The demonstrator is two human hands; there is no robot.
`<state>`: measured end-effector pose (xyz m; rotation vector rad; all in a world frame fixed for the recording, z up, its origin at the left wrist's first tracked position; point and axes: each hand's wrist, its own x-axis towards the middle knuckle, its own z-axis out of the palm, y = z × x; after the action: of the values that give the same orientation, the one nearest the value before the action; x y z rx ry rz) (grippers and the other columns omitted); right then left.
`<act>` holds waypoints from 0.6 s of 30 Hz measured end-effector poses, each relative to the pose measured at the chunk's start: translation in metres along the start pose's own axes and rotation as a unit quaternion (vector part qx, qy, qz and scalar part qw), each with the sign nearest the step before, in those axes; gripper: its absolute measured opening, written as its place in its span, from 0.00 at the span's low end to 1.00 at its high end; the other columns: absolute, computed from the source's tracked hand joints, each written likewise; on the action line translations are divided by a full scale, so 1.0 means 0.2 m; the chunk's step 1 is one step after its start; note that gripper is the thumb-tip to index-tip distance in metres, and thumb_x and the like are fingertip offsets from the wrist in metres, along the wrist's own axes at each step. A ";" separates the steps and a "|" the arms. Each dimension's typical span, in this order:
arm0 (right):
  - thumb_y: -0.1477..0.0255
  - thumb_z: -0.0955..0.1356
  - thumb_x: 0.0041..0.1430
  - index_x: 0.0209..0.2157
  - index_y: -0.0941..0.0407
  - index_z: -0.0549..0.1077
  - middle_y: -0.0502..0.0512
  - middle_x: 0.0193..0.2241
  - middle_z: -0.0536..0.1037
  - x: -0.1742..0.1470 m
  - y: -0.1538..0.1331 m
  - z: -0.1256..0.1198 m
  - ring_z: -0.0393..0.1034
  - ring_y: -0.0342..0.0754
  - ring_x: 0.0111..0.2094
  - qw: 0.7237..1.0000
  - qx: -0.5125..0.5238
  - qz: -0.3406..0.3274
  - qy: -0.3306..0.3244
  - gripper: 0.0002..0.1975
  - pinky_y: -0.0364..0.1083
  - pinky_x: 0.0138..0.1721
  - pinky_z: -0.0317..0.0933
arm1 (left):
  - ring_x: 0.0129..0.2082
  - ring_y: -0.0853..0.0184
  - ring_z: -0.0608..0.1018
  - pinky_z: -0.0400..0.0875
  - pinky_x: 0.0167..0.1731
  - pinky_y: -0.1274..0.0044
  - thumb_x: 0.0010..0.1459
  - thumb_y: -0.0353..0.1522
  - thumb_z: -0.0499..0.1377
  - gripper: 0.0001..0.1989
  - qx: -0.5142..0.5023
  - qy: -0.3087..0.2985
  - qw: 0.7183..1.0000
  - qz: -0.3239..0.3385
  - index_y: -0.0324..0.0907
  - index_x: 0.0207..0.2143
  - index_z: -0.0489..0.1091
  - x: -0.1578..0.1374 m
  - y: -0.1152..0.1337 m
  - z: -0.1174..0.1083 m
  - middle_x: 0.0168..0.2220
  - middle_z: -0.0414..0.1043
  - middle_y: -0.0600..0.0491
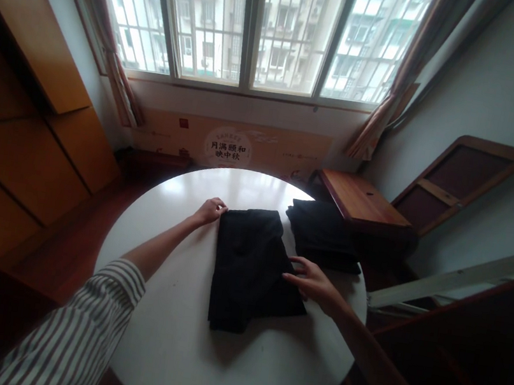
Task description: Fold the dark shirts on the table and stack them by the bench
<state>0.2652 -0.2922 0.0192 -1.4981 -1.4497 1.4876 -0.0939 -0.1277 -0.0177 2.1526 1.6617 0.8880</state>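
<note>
A black garment, possibly trousers, lies partly folded on a round white table. Its right side flares out in a slanted flap toward the lower right. My left hand is closed at the garment's upper left corner, thumb and fingertips pinching the cloth. At the right edge, my right hand has its fingers apart, with the tips touching the black cloth. A stack of folded black clothing rests beyond my right hand, near the table's right rim.
A wooden stool or low table stands behind the table on the right. A folded wooden frame leans on the right wall. Wooden cabinets line the left. A printed box panel sits below the barred window.
</note>
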 end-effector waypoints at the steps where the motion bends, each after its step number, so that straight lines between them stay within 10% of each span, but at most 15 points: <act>1: 0.65 0.78 0.45 0.54 0.57 0.65 0.50 0.29 0.77 -0.02 0.01 0.00 0.64 0.39 0.15 1.000 -0.008 -0.001 -0.007 0.36 0.39 0.12 0.58 | 0.31 0.66 0.76 0.72 0.37 0.76 0.57 0.40 0.61 0.14 -0.005 -0.005 1.000 0.003 0.39 0.37 0.80 -0.01 0.00 0.00 0.37 0.76 0.49; 7: 0.66 0.77 0.45 0.62 0.57 0.55 0.43 0.20 0.73 -0.09 0.04 0.03 0.68 0.45 0.17 0.998 0.012 0.006 -0.061 0.45 0.42 0.15 0.63 | 0.28 0.67 0.74 0.71 0.35 0.76 0.53 0.43 0.65 0.15 -0.045 -0.007 0.999 0.021 0.39 0.29 0.79 -0.03 0.00 0.01 0.32 0.75 0.49; 18: 0.61 0.73 0.48 0.44 0.55 0.74 0.53 0.32 0.78 -0.10 0.15 -0.03 0.72 0.47 0.27 0.999 0.009 -0.004 -0.033 0.22 0.43 0.22 0.65 | 0.35 0.64 0.77 0.71 0.37 0.75 0.59 0.45 0.58 0.22 -0.138 0.026 0.988 -0.066 0.34 0.41 0.74 -0.04 -0.01 -0.05 0.36 0.78 0.46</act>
<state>0.2836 -0.3172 -0.0010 -1.4425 -1.4744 1.5540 -0.1025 -0.1365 -0.0139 1.8294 1.5773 1.0719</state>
